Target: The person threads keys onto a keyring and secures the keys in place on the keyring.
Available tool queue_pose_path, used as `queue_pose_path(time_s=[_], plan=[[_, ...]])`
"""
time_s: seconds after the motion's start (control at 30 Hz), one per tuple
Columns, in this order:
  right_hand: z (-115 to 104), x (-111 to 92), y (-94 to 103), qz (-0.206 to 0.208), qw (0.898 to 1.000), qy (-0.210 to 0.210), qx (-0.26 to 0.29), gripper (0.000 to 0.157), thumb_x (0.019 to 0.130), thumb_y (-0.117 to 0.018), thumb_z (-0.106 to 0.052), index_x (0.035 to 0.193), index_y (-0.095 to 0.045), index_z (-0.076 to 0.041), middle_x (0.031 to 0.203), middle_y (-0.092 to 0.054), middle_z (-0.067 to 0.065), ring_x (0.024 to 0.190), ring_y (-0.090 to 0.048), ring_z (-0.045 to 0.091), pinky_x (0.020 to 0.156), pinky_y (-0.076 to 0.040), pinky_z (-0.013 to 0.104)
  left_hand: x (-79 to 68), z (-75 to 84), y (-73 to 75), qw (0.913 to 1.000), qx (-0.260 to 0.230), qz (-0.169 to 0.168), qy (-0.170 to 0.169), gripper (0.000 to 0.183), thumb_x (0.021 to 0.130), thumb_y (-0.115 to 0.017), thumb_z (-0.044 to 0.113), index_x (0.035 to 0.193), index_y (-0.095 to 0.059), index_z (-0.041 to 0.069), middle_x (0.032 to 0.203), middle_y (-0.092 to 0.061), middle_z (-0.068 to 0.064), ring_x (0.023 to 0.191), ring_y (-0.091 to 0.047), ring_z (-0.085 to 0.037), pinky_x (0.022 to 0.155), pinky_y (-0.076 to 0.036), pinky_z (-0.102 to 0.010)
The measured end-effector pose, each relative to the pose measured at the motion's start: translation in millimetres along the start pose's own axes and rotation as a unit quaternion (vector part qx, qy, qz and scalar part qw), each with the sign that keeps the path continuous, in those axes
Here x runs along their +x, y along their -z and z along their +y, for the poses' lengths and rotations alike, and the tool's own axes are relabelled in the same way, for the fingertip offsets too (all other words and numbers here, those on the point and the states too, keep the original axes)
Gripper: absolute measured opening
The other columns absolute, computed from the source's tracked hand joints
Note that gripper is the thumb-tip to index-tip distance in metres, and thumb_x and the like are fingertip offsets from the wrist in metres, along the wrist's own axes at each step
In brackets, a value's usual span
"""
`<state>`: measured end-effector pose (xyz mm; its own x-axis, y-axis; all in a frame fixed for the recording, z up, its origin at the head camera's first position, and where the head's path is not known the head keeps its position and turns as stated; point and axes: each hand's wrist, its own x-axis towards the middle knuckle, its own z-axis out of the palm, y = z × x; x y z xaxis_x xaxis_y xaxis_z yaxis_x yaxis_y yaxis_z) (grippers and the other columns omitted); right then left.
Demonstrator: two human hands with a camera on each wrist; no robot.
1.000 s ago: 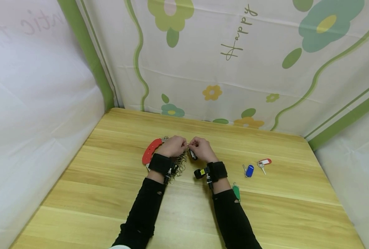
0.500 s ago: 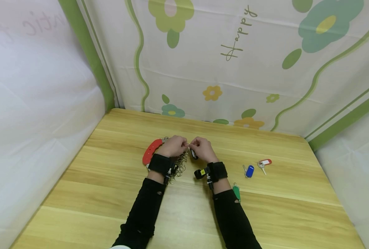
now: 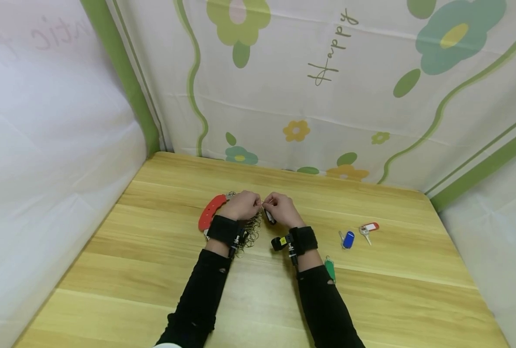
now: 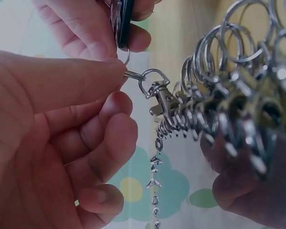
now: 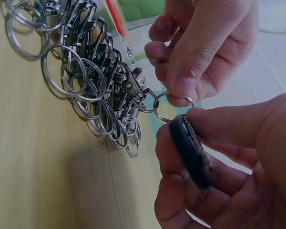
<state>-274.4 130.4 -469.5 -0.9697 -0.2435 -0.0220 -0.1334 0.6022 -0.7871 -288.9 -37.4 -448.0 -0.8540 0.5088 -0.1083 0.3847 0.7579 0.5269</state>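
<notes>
My left hand [image 3: 242, 205] pinches a metal split ring [image 5: 157, 112] between thumb and forefinger. That ring hangs from a swivel clasp [image 4: 165, 102], one of several on a key holder with a red handle [image 3: 210, 213]. The handle lies at the left, partly covered by my left hand. Facing it, my right hand [image 3: 282, 211] pinches a black key tag [image 5: 189, 152] close to its top end, right at the split ring. Metal that looks like a key shows flat against the tag. A small ring [image 4: 127, 57] at the tag's end meets my left fingertips.
To the right on the wooden table [image 3: 393, 299] lie a key with a blue tag [image 3: 349, 239] and one with a red tag [image 3: 372, 226]. A green tag [image 3: 330, 269] lies beside my right forearm. Flowered cloth [image 3: 258, 96] hangs behind the table.
Both hands stay in place at the split ring, with only tiny finger movement. The black tag shifts very slightly; the other tags have not moved.
</notes>
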Motion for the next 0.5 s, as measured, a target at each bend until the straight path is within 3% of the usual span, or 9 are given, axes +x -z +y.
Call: queue_pose_path(time_s=[0.27, 0.5], plan=[[-5.2, -2.8, 3.3, -0.019, 1.0, 0.021, 0.003, 0.009, 0.096, -0.058, -0.019, 0.096, -0.064, -0.013, 0.087, -0.064, 0.009, 0.056, -0.049, 0.018, 0.052, -0.039, 0.03, -1.1, 1.2, 1.7, 1.0, -0.004, 0.001, 0.004, 0.023, 0.098, -0.048, 0.012, 0.076, -0.055, 0.009, 0.061, -0.041, -0.002, 0.049, -0.038, -0.014, 0.054, -0.033, -0.027], [1.3, -5.5, 5.2, -0.042, 0.999, 0.007, 0.007, 0.01, 0.096, -0.057, -0.018, 0.1, -0.063, -0.011, 0.085, -0.061, 0.006, 0.056, -0.049, 0.017, 0.052, -0.04, 0.03, -0.8, 3.7, 1.2, 0.9999, -0.001, 0.015, -0.002, 0.018, 0.097, -0.05, 0.013, 0.086, -0.063, 0.009, 0.073, -0.056, -0.001, 0.058, -0.05, -0.015, 0.061, -0.041, -0.029]])
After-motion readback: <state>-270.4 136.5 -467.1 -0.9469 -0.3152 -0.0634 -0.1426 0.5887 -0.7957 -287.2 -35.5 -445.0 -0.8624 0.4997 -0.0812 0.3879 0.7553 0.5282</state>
